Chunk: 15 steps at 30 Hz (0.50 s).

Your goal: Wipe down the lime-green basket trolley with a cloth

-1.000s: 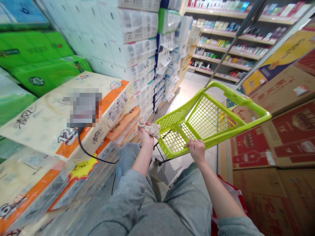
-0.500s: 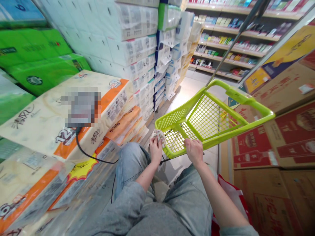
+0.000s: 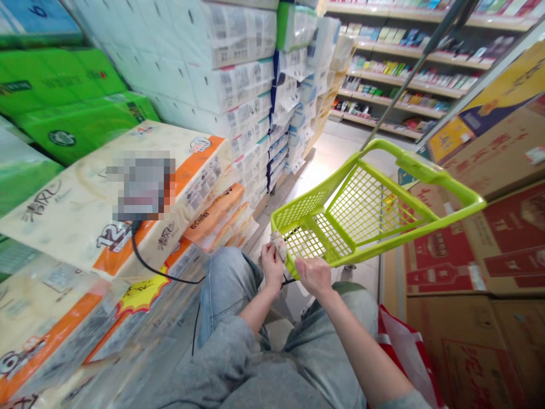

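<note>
Shopping cart between stacked goods, seen from above. The lime-green shopping cart [image 3: 361, 251], with its lattice basket, stood before the person's knees, its handle toward the right-hand side of the view. The left hand [image 3: 272, 266] held a pale, spotted cloth [image 3: 279, 244] at the basket's near left corner; its fingers were closed on the bunched fabric, though whether the cloth pressed on the rim or lay just beside it could not be told. The right hand [image 3: 314, 275], near the left, was curled in a fist over the near rim, its fingers gripping the cart.

To the left, a cream and orange tissue pack [image 3: 80, 193] carried a pixelated device [image 3: 145, 184], from which a black cable [image 3: 150, 264] ran down toward a yellow starburst sign [image 3: 142, 292]. Green packs [image 3: 55, 76] and a tall stack of white packs [image 3: 230, 85] rose behind. To the right stood red and brown cartons [image 3: 443, 255], with a red and white bag [image 3: 404, 346] near their base. Shelves [image 3: 409, 79] of small boxed goods closed the far end of the aisle.
</note>
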Each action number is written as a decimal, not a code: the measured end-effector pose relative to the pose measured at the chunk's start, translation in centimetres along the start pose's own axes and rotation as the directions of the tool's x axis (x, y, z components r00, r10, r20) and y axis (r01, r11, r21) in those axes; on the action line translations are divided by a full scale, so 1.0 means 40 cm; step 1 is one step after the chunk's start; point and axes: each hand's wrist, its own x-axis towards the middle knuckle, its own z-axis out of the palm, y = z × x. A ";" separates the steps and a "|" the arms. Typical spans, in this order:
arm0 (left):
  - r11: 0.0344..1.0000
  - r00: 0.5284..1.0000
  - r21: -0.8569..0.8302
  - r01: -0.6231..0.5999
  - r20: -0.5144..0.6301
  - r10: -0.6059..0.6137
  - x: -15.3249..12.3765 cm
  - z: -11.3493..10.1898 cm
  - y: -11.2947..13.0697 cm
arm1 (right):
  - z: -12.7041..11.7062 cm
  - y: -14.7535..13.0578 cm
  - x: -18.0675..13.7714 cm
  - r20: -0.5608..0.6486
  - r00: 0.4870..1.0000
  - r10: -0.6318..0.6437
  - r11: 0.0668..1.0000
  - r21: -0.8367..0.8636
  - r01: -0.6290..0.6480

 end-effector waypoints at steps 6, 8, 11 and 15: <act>0.999 0.999 0.015 0.031 0.013 -0.031 0.184 -0.002 -0.032 | -0.012 -0.001 -0.029 -0.017 0.999 -0.041 0.998 0.055 0.042; 1.000 0.999 0.016 0.023 0.032 -0.023 0.202 -0.006 -0.033 | -0.010 0.003 -0.031 -0.018 0.999 -0.033 0.998 0.053 0.034; 1.000 0.998 0.001 -0.014 0.060 0.014 0.169 -0.010 -0.024 | -0.007 0.010 -0.030 -0.040 0.999 -0.031 0.998 0.052 0.033; 0.999 0.996 -0.041 -0.008 0.091 0.012 0.059 -0.007 -0.004 | -0.012 0.016 -0.029 -0.063 0.997 -0.040 0.997 0.067 0.044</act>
